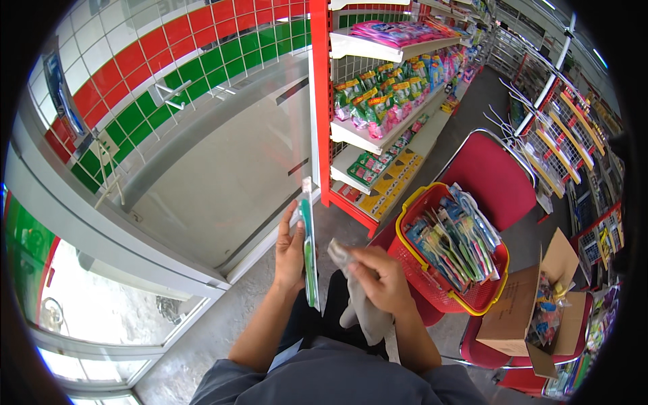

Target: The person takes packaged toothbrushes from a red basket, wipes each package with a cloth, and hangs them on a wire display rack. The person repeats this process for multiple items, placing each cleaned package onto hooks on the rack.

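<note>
- Shop shelving fills the space ahead of you: a red-framed rack (378, 101) with white shelves carries small packets in green, yellow and pink, and a bare grey floor (223, 182) runs from it to a glass shopfront on your left.
- Your left hand (290, 253) is raised in front of you with its grip closed around a long, flat toothbrush pack (309, 243), thumb on the near face and fingers behind it.
- That pack stands nearly upright and edge-on to you, its top end level with the foot of the rack and its lower end hanging below your wrist.
- Your right hand (381, 273) sits just beside the left, its grip pinched shut on a grey cloth (361, 300); one end of the cloth pokes up past your fingers towards the pack, and the rest droops over your lap.
- Cloth and pack are close together, but you cannot tell whether they touch.
- Just to your right, a red basket (466, 297) with a yellow rim rests on a red chair (496, 175) and is heaped with more toothbrush packs of the same kind.
- Further right, an open cardboard box (513, 307) sits on another red seat and holds small packaged goods.
- Wire racks (560, 128) of hanging goods line the far right.
</note>
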`<state>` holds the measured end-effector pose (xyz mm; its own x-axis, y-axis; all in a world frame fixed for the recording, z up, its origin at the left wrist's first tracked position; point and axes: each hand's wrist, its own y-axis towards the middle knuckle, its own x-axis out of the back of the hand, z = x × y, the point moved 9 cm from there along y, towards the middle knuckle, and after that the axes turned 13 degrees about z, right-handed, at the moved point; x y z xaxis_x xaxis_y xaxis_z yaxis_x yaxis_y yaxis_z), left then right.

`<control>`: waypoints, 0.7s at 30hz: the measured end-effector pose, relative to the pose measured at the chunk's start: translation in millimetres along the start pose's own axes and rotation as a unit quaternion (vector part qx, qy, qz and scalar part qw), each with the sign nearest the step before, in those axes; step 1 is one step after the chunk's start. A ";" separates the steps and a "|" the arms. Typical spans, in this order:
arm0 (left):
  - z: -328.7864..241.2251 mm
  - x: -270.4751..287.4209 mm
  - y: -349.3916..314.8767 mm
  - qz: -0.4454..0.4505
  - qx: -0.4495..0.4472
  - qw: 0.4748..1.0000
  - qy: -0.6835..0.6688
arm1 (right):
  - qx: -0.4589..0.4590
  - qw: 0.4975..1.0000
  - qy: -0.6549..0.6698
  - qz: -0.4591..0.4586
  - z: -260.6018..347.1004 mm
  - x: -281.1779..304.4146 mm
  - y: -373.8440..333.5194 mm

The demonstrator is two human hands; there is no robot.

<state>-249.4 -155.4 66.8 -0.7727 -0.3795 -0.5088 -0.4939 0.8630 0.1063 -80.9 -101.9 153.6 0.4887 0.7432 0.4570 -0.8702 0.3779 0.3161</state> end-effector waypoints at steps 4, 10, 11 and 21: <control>23.5 -25.3 -10.3 0.031 0.103 0.978 -0.181 | 0.041 0.993 -0.058 -0.093 10.0 11.7 14.5; 15.0 -42.6 -13.4 0.117 0.036 0.979 -0.163 | 0.104 0.983 -0.138 -0.060 23.9 -39.0 22.5; 11.3 -37.5 -13.7 0.123 0.022 0.985 -0.117 | 0.110 0.980 -0.149 -0.065 23.4 -42.0 21.8; 13.9 -41.5 -17.4 0.132 0.033 0.968 -0.211 | 0.107 0.967 -0.211 -0.088 12.9 -39.0 39.0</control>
<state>-203.1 -150.0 74.2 -0.6305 0.0154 -0.7761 -0.2639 0.9360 0.2330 -133.2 -123.2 158.8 0.6501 0.3678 0.6649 -0.7598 0.3213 0.5652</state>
